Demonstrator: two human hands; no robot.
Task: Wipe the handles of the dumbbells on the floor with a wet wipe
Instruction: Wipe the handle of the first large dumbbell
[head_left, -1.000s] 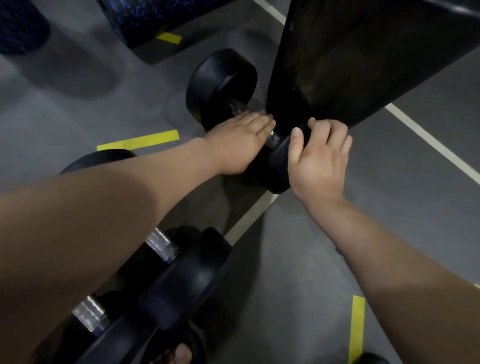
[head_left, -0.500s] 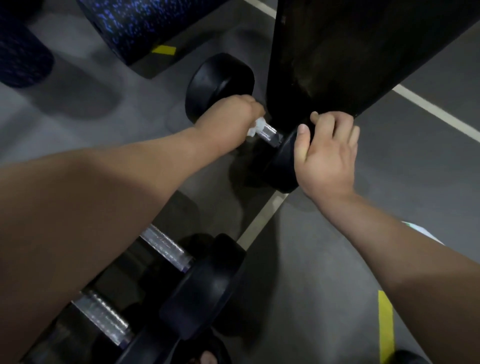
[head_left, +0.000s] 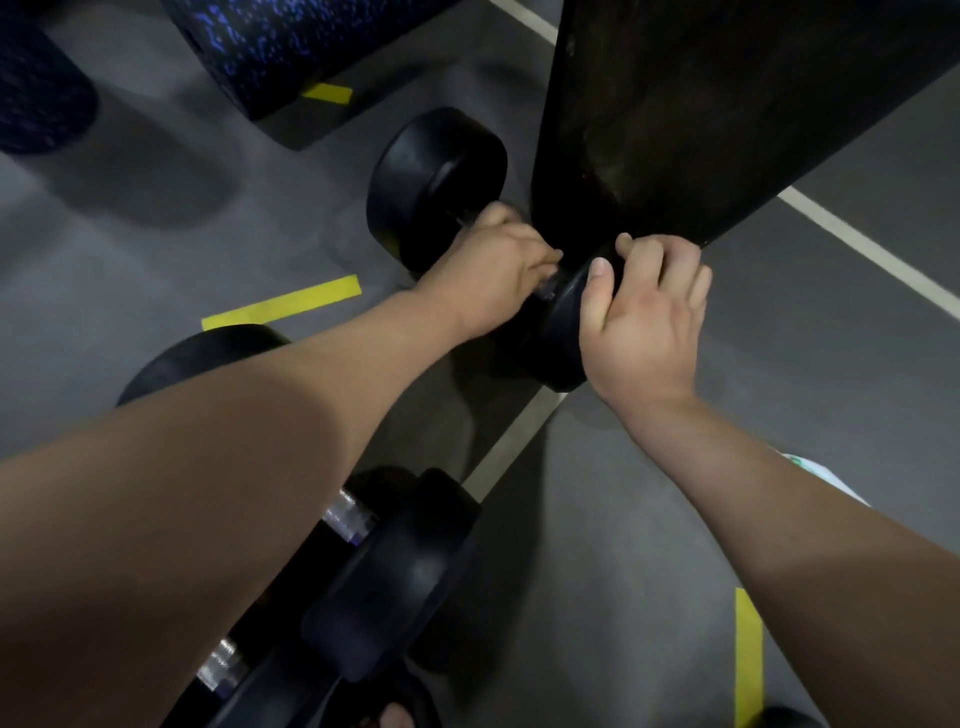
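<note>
The grey floor (head_left: 675, 519) fills the view, crossed by a white line (head_left: 519, 441) and short strips of yellow tape (head_left: 283, 304). A large black panel (head_left: 727, 104) slants in from the top right, and its lower edge hides whatever lies behind your hands. Your two bare forearms reach forward from the bottom corners, the left one covering much of the nearer dumbbells (head_left: 405, 561), of which you see only dark heads and two bright bits of bar (head_left: 348, 514). A blue-speckled foam roller (head_left: 291, 47) is cut off by the top edge. The dumbbell you are working on (head_left: 436, 182) lies on the floor just beside the panel's foot, its far head in plain sight. Your right hand (head_left: 644, 317) grasps its near head (head_left: 563, 332), thumb flat along the face and fingers hooked over the top rim, wrist bent down. Your left hand (head_left: 493, 270) is knuckles-up with its fingers wrapped round the handle (head_left: 548, 285), of which only a small glint shows between your two hands. The wet wipe is not visible; if it is in that left grip, the fingers cover it. A pale scrap (head_left: 826, 478) peeks from behind your right forearm, too hidden to identify.
</note>
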